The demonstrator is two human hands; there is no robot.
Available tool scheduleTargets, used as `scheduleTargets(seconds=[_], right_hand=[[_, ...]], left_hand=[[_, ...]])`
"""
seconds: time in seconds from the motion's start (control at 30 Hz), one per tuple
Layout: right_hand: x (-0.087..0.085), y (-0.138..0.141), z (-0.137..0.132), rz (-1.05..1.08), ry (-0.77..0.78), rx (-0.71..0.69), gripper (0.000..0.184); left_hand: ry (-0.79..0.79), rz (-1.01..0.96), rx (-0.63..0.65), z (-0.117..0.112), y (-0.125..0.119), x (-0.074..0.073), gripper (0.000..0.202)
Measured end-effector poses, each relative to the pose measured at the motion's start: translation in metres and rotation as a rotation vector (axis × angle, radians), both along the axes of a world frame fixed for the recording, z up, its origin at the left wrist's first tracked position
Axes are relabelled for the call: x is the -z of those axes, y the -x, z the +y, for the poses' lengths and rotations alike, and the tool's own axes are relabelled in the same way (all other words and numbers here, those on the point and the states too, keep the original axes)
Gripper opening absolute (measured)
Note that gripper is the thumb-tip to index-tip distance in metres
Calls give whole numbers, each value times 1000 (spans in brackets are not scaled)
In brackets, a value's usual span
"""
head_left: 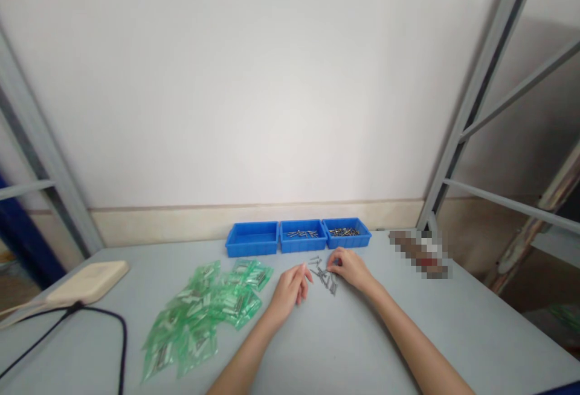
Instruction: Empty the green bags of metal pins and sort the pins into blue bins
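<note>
The desk is pretty packed: blue bins are lined along the back, kept within easy reach, and green bags are heaped left. The left grip is held loosely open, empty; the right grip is half-closed at loose metal pins, any hold can't be told.

Three blue trays, two hands

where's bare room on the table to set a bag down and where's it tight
The widest bare patch of the grey table lies right of the right hand. Another, below the loose metal fasteners, lies between the forearms. It is crowded around the fasteners, between the right hand and left hand, and at the green plastic bags.
</note>
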State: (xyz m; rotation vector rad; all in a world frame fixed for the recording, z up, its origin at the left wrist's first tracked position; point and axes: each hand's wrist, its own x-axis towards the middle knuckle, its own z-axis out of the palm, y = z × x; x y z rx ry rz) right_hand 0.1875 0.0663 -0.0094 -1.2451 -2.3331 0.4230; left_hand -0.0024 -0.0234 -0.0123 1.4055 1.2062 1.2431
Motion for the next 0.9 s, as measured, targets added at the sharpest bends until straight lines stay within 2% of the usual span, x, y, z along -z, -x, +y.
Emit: scheduleTargets(seconds=[0.13, 0.27, 0.37, 0.57, 0.7, 0.83, 0.9], right_hand=[[5, 2, 0, 18, 22, -99, 8], [7, 4, -3, -23, -34, -66, 9], [-1, 4, -8, 49, -75, -42, 12], [-22, 11, -29, 351, -157, -145, 16], [-24, 21, -42, 404, -93, -252, 17], [-23, 23, -45, 430, -56, -241, 16], [-25, 22, -45, 447, -59, -232, 15]], left_hand=[[13, 35, 16, -2, 2, -4, 51], [22, 59, 13, -2, 4, -5, 48], [29, 64, 19, -4, 4, -7, 48], [-61, 180, 25, -14, -2, -10, 44], [-86, 244, 16, -16, -3, -9, 40], [-141, 273, -79, -15, -1, -10, 41], [-137, 265, -79, -16, -1, -11, 42]])
